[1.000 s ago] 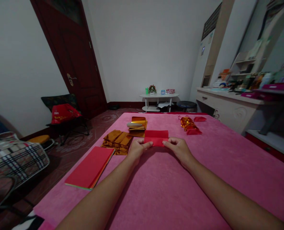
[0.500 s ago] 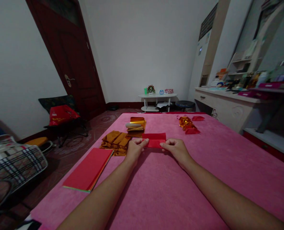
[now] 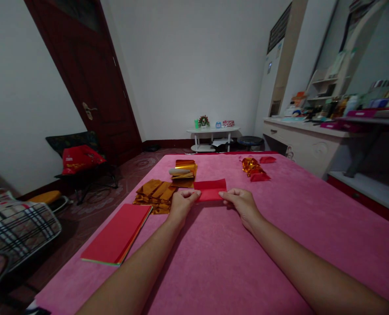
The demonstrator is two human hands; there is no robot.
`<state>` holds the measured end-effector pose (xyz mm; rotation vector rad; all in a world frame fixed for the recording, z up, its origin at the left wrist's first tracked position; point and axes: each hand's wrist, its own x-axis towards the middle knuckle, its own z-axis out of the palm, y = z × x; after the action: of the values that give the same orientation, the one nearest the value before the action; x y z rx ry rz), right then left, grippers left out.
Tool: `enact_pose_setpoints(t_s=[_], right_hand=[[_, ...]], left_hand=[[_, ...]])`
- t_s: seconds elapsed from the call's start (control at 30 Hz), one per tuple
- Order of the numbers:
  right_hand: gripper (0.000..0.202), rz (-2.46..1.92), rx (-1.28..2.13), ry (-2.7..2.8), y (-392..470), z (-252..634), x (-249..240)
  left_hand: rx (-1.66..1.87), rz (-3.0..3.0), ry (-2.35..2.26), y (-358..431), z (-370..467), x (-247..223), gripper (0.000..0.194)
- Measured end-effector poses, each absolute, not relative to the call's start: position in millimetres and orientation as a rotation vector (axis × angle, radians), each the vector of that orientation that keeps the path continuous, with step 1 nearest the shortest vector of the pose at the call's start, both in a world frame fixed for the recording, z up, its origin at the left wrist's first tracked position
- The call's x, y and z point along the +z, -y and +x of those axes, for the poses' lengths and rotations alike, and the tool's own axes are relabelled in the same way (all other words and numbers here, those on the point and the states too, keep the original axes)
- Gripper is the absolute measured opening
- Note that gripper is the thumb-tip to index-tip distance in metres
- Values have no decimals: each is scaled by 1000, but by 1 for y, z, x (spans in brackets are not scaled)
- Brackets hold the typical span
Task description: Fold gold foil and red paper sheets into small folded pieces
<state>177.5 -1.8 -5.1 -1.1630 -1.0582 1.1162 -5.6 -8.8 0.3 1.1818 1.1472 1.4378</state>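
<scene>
A small folded red paper (image 3: 210, 190) is held just above the pink cloth (image 3: 207, 262), with a crease running along its length. My left hand (image 3: 182, 204) pinches its left end between thumb and fingers. At its right end, my right hand (image 3: 242, 203) pinches it the same way. Left of my left hand lie creased gold foil sheets (image 3: 156, 194), and behind them a gold foil stack (image 3: 185, 166) with a grey object (image 3: 179, 171) on it. Nearer, on the left, rests a stack of red paper (image 3: 118, 234) with other colours showing at its edge.
Crumpled gold foil (image 3: 250, 166) lies at the back right, beside folded red pieces (image 3: 260, 177). A dresser (image 3: 307, 135) holding bottles stands on the right. Beyond the cloth are a white side table (image 3: 214, 130) and a stool (image 3: 250, 141). A chair with a red bag (image 3: 82, 159) stands left.
The view has shifted slightly. Both hands still hold the red paper, whose back flap now looks a little more raised and tilted.
</scene>
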Motion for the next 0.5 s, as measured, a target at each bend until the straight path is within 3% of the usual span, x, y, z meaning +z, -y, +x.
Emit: enact_pose_setpoints(t_s=[0.5], right_hand=[[26,-1131,1167,981,-6,181,-13]], left_hand=[[1345,1119,-1082,10,-5,-3,30]])
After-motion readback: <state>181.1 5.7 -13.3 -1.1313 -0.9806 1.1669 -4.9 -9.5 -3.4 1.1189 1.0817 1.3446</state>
